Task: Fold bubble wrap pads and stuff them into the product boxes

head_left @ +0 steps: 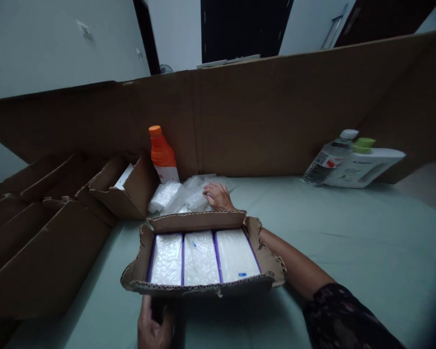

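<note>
An open cardboard box [199,222] sits in front of me on the pale green surface, holding three white wrapped packs [200,257] side by side. My left hand [153,325] grips the box's near bottom edge, fingers curled. My right hand [218,195] reaches past the box's far flap and rests on a pile of clear bubble-wrapped packets [174,195], fingers bent over them. An orange bottle [163,155] with an orange cap stands just behind the packets.
A smaller open carton [129,186] stands left of the packets. Flattened cardboard boxes [39,232] lie at the left. A tall cardboard wall [276,111] runs across the back. A clear water bottle [329,157] and a white green-capped jug [366,162] lie at the right.
</note>
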Demonstrator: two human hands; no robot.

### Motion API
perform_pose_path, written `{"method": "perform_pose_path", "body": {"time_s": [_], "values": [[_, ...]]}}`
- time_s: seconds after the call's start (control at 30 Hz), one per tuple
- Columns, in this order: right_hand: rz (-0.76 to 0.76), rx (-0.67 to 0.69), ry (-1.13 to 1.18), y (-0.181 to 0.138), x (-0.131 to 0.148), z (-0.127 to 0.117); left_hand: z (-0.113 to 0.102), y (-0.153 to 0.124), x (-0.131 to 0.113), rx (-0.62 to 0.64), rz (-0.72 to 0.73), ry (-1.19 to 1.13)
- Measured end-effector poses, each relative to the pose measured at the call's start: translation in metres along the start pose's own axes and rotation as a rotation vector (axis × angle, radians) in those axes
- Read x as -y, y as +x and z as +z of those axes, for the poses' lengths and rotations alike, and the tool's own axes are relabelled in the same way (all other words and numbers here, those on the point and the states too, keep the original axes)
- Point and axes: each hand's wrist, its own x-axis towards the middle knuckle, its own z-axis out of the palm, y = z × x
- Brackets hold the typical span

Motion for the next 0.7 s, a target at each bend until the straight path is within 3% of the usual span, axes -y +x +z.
{"method": "perform_pose_path", "body": {"time_s": [0.1,0.2,0.37,0.53,0.63,0.7], "values": [[0.091,-0.073,0.077,0.002,-0.003,-0.011,0.000,-0.002,-0.008,0.019,0.033,-0.023],[0.205,-0.216,0.164,-0.016,-0.007,-0.041,-0.002,-0.005,-0.023,0.039,0.053,-0.028],[0.414,-0.381,0.258,-0.097,-0.007,-0.114,-0.011,-0.004,-0.035,0.147,0.037,0.077],[0.536,-0.280,0.271,-0.205,0.021,-0.173,-0.022,-0.013,-0.043,0.044,0.145,0.082],[0.570,-0.130,0.338,-0.255,0.047,-0.187,-0.033,-0.035,-0.057,-0.091,0.287,0.172],[0.604,-0.023,0.435,-0.278,0.063,-0.185,-0.041,-0.055,-0.064,-0.105,0.376,0.185]]}}
